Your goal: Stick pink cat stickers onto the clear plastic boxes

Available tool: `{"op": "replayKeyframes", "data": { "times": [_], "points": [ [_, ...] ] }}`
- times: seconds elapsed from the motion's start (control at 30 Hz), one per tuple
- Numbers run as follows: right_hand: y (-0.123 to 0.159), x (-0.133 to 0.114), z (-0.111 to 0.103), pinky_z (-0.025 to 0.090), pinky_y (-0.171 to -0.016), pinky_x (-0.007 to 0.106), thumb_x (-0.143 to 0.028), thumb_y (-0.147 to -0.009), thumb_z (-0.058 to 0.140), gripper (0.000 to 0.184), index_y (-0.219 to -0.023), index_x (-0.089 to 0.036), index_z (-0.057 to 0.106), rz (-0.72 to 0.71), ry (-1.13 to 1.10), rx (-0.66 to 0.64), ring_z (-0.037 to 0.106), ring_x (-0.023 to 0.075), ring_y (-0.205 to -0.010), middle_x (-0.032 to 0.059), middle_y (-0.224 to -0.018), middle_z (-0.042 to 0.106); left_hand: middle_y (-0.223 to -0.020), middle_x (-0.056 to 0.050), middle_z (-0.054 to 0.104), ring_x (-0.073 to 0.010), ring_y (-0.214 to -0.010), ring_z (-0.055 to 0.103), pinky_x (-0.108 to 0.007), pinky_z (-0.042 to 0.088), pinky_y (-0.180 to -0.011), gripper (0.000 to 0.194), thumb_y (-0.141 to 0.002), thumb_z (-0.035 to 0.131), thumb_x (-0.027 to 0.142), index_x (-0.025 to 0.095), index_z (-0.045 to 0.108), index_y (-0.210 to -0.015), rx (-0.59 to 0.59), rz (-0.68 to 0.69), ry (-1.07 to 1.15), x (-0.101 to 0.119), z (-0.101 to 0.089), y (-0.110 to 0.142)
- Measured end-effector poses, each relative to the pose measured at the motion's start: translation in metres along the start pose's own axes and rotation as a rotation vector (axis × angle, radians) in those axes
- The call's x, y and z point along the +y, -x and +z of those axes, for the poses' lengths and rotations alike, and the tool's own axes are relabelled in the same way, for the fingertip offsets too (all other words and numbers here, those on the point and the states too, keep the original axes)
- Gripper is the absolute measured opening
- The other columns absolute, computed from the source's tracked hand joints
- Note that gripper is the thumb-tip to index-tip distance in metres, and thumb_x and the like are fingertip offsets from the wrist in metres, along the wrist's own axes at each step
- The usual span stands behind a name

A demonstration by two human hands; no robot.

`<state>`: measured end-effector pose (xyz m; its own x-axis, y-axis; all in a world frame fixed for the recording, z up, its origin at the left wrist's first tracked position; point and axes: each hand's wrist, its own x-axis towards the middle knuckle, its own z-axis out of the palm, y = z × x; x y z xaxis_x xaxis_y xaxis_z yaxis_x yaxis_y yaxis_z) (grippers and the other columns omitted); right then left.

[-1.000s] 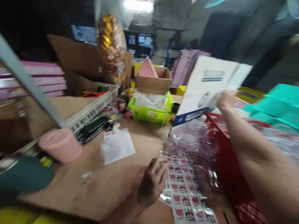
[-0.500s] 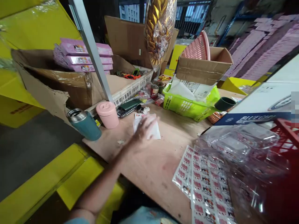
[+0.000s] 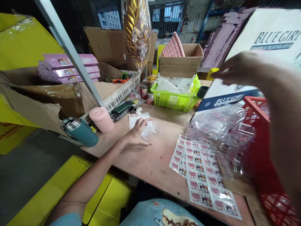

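My left hand [image 3: 137, 133] is low over the wooden table [image 3: 155, 166], its thumb and fingers spread apart. Just beyond those fingers lies a clear plastic container [image 3: 151, 131], partly over a white sheet [image 3: 132, 119] with small printed pictures; whether the fingertips touch it is hard to see. Raised at the right, my right hand [image 3: 237, 67] is smeared by motion in front of a white BLUE GIRL carton [image 3: 279, 39]. Below it are a heap of clear plastic containers [image 3: 218, 124] and sheets of cat stickers [image 3: 199, 175].
A pink canister [image 3: 101, 120] and a teal flask [image 3: 81, 131] stand at the table's left edge. Behind is a green basket [image 3: 174, 99] holding a cardboard box [image 3: 181, 66]. A red basket [image 3: 256, 108] is on the right, and a metal post [image 3: 70, 53] rises at left.
My right hand has come into view, high on the right. A clear container now lies by my left hand, whose fingers show more plainly. The view has swung to the right.
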<state>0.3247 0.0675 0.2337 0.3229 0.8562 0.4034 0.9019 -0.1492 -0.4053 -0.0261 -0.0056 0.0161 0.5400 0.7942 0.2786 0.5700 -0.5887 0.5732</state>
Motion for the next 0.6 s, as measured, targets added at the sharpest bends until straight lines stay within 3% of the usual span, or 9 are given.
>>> {"op": "replayKeyframes", "data": {
  "times": [0.07, 0.13, 0.2, 0.23, 0.3, 0.37, 0.5, 0.6],
  "points": [
    [0.042, -0.021, 0.02, 0.041, -0.066, 0.045, -0.058, -0.082, 0.058, 0.055, -0.082, -0.006, 0.076, -0.332, 0.015, -0.34, 0.068, 0.0211, -0.072, 0.0069, -0.064, 0.071, -0.13, -0.011, 0.042, -0.0294, -0.121, 0.048, -0.046, 0.043, -0.108, 0.11, -0.063, 0.086, 0.037, 0.027, 0.023, -0.153, -0.007, 0.052, 0.024, 0.025, 0.009, 0.003],
    [0.096, -0.029, 0.054, 0.048, -0.069, 0.04, -0.048, -0.067, 0.082, 0.042, -0.09, -0.014, 0.078, -0.519, -0.238, -0.606, 0.067, 0.0187, -0.069, 0.0074, -0.08, 0.076, -0.134, -0.012, 0.041, -0.032, -0.127, 0.044, -0.049, 0.039, -0.112, 0.114, -0.065, 0.085, 0.037, 0.026, 0.017, -0.156, -0.011, 0.089, 0.011, 0.043, 0.017, 0.005],
    [0.146, -0.022, 0.09, 0.05, -0.063, 0.033, -0.047, -0.068, 0.084, 0.04, -0.094, -0.018, 0.077, -0.525, -0.599, -0.781, 0.065, 0.0171, -0.064, 0.0058, -0.077, 0.076, -0.14, -0.014, 0.038, -0.0351, -0.135, 0.038, -0.054, 0.033, -0.116, 0.119, -0.065, 0.084, 0.037, 0.026, 0.01, -0.157, -0.01, 0.11, -0.002, 0.05, 0.023, 0.007],
    [0.166, -0.014, 0.107, 0.05, -0.061, 0.031, -0.049, -0.072, 0.081, 0.039, -0.094, -0.018, 0.075, -0.408, -0.792, -0.818, 0.065, 0.0169, -0.062, 0.0045, -0.072, 0.074, -0.145, -0.014, 0.035, -0.0361, -0.139, 0.034, -0.055, 0.031, -0.117, 0.12, -0.066, 0.084, 0.036, 0.027, 0.007, -0.158, -0.006, 0.111, 0.004, 0.05, 0.027, 0.009],
    [0.193, 0.003, 0.132, 0.05, -0.06, 0.03, -0.055, -0.074, 0.077, 0.042, -0.088, -0.016, 0.072, -0.206, -1.029, -0.815, 0.064, 0.0173, -0.059, 0.0041, -0.066, 0.07, -0.152, -0.014, 0.029, -0.0359, -0.144, 0.029, -0.054, 0.029, -0.119, 0.119, -0.068, 0.082, 0.034, 0.028, 0.005, -0.158, 0.006, 0.096, 0.045, 0.045, 0.037, 0.012],
    [0.208, 0.016, 0.147, 0.051, -0.062, 0.031, -0.059, -0.074, 0.075, 0.045, -0.084, -0.015, 0.068, -0.089, -1.113, -0.756, 0.064, 0.0172, -0.06, 0.0039, -0.066, 0.068, -0.156, -0.014, 0.024, -0.035, -0.147, 0.026, -0.051, 0.028, -0.12, 0.115, -0.068, 0.082, 0.035, 0.027, 0.01, -0.157, 0.045, 0.057, 0.113, 0.038, 0.049, 0.015],
    [0.221, 0.027, 0.159, 0.052, -0.064, 0.031, -0.058, -0.073, 0.074, 0.045, -0.083, -0.015, 0.065, -0.001, -1.151, -0.693, 0.064, 0.0166, -0.062, 0.0036, -0.068, 0.067, -0.151, -0.015, 0.033, -0.0321, -0.142, 0.036, -0.05, 0.032, -0.119, 0.101, -0.072, 0.079, 0.035, 0.024, 0.02, -0.153, 0.166, -0.056, 0.266, 0.032, 0.07, 0.019],
    [0.224, 0.033, 0.162, 0.051, -0.061, 0.031, -0.06, -0.074, 0.072, 0.046, -0.08, -0.015, 0.064, 0.025, -1.138, -0.665, 0.062, 0.0165, -0.059, 0.0039, -0.065, 0.065, -0.146, -0.013, 0.04, -0.0289, -0.136, 0.044, -0.046, 0.037, -0.116, 0.1, -0.072, 0.079, 0.029, 0.025, 0.021, -0.153, 0.146, -0.066, 0.347, 0.03, 0.072, 0.024]
  ]
}}
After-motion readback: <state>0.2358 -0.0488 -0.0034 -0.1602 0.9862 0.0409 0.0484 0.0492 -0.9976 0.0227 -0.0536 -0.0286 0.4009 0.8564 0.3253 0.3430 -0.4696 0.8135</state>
